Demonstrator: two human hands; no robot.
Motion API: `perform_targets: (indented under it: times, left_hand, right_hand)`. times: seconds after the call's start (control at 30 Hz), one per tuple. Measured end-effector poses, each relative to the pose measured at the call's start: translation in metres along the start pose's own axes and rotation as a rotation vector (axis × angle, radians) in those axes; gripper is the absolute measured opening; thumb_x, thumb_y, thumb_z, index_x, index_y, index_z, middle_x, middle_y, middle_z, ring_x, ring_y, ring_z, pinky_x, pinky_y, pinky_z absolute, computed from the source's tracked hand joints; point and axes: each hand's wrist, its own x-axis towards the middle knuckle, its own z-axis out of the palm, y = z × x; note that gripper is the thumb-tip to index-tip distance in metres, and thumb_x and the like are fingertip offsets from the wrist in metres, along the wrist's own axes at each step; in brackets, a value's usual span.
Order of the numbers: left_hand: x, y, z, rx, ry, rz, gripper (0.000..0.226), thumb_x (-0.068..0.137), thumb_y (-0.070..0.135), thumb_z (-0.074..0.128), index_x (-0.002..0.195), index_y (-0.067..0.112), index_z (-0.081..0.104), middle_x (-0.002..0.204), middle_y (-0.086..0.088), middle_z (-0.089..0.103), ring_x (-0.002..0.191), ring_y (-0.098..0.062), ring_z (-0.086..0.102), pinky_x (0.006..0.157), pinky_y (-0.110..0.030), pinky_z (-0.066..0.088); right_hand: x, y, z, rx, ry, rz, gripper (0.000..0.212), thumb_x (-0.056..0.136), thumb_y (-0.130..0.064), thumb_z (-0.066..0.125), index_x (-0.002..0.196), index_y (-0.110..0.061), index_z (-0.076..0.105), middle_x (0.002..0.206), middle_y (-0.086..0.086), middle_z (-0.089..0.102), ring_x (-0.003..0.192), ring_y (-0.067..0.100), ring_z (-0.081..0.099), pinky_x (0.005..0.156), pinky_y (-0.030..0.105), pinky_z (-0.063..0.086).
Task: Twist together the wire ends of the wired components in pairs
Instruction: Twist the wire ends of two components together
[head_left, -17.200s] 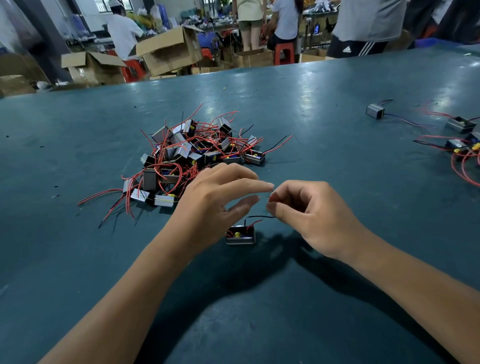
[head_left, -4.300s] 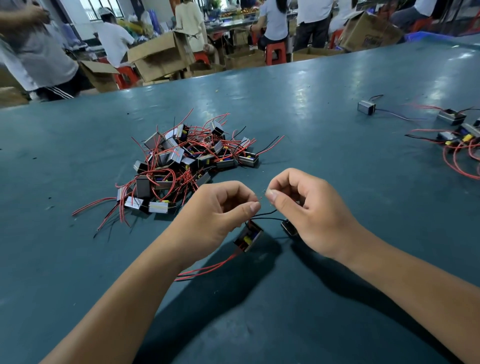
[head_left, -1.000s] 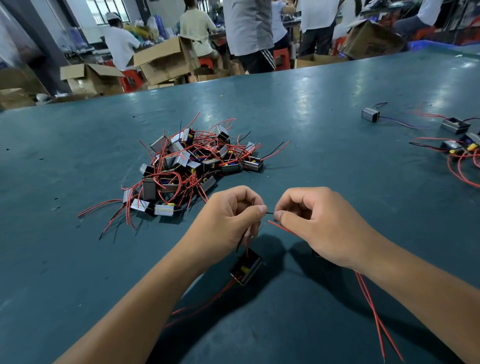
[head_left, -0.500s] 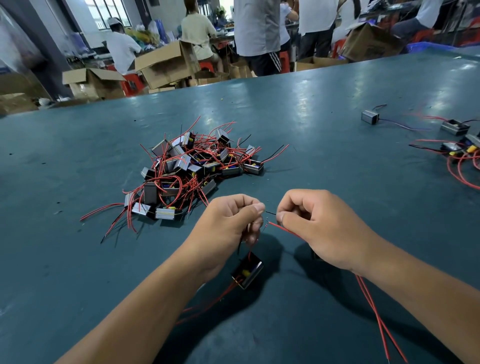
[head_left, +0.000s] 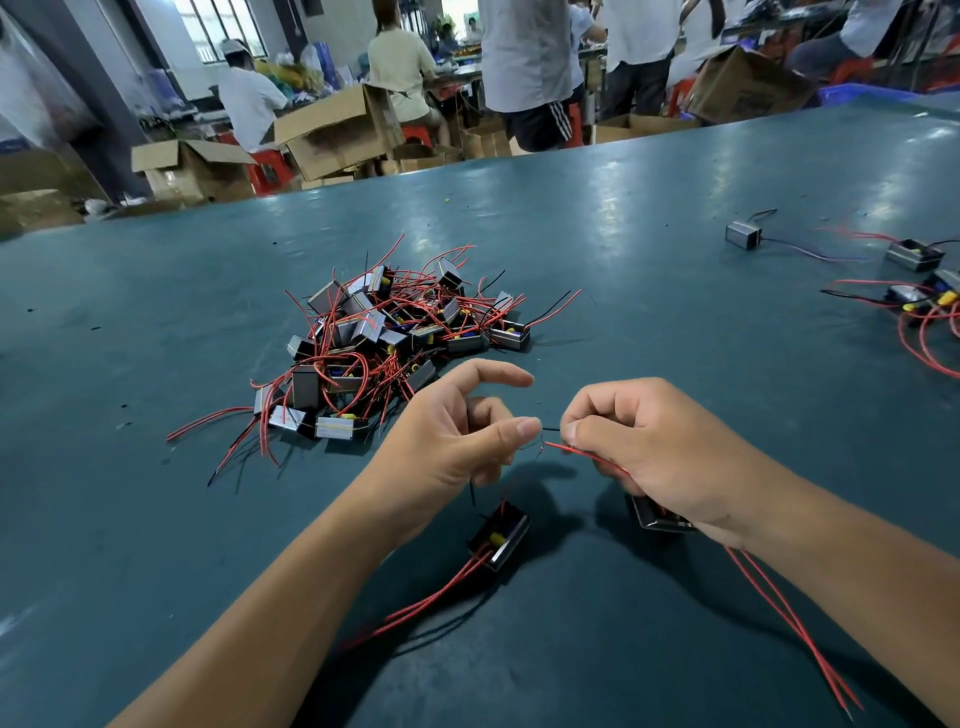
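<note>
- The wire ends meet in the air between your two hands, above the counter.
- Your right hand pinches a red wire; a component hangs under it.
- Your left hand has its forefinger lifted straight, thumb tip by the wires (whether it pinches them, you cannot tell); another component lies below.
- The pile of components sits beyond, to the left.

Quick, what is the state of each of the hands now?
Left hand: pinching a thin black wire end.
Right hand: pinching a thin red wire.
</note>
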Motion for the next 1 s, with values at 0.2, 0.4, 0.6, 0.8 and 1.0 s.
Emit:
perform_targets:
  times: [0.2, 0.4, 0.6, 0.8, 1.0]
  left_hand:
    - [-0.002, 0.0, 0.001, 0.161, 0.012, 0.056, 0.004, 0.09, 0.016, 0.072, 0.094, 0.017, 0.07, 0.062, 0.001, 0.055, 0.05, -0.015, 0.042, 0.046, -0.023, 0.037]
    - [-0.004, 0.004, 0.003, 0.209, 0.02, 0.061, 0.006, 0.092, 0.016, 0.068, 0.088, 0.011, 0.067, 0.062, 0.004, 0.057, 0.053, -0.013, 0.047, 0.05, -0.021, 0.042]
    - [-0.005, 0.004, 0.004, 0.329, 0.025, 0.066, 0.011, 0.098, 0.018, 0.062, 0.088, 0.013, 0.064, 0.062, 0.006, 0.058, 0.054, -0.01, 0.048, 0.052, -0.018, 0.041]
    - [-0.003, 0.009, -0.002, 0.034, 0.071, -0.125, 0.041, 0.085, 0.025, 0.076, 0.118, 0.013, 0.056, 0.072, -0.005, 0.065, 0.057, -0.016, 0.055, 0.052, -0.025, 0.045]
    - [-0.008, 0.017, -0.014, -0.171, -0.006, -0.312, 0.046, 0.077, 0.002, 0.075, 0.117, -0.003, 0.055, 0.085, -0.014, 0.071, 0.066, -0.019, 0.068, 0.057, -0.02, 0.054]
  right_hand:
    - [0.0, -0.002, -0.001, 0.049, -0.013, 0.024, 0.024, 0.089, -0.014, 0.059, 0.065, -0.018, 0.063, 0.055, -0.002, 0.037, 0.051, 0.013, 0.027, 0.044, 0.02, 0.022]
    - [0.0, -0.001, -0.001, 0.04, -0.01, 0.03, 0.023, 0.089, -0.015, 0.059, 0.066, -0.017, 0.064, 0.053, -0.004, 0.037, 0.049, 0.013, 0.027, 0.044, 0.021, 0.022]
    - [0.001, 0.001, 0.0, 0.011, -0.003, 0.023, 0.024, 0.091, -0.015, 0.059, 0.067, -0.016, 0.064, 0.049, -0.009, 0.038, 0.044, 0.008, 0.03, 0.041, 0.015, 0.024]
    - [0.0, 0.0, 0.0, 0.087, 0.04, 0.06, 0.028, 0.092, -0.009, 0.054, 0.065, -0.018, 0.06, 0.051, -0.005, 0.038, 0.045, 0.01, 0.031, 0.042, 0.019, 0.022]
    - [0.001, 0.003, 0.0, 0.258, -0.076, 0.236, 0.02, 0.1, -0.008, 0.052, 0.08, -0.01, 0.056, 0.053, 0.0, 0.044, 0.044, 0.012, 0.034, 0.034, 0.017, 0.024]
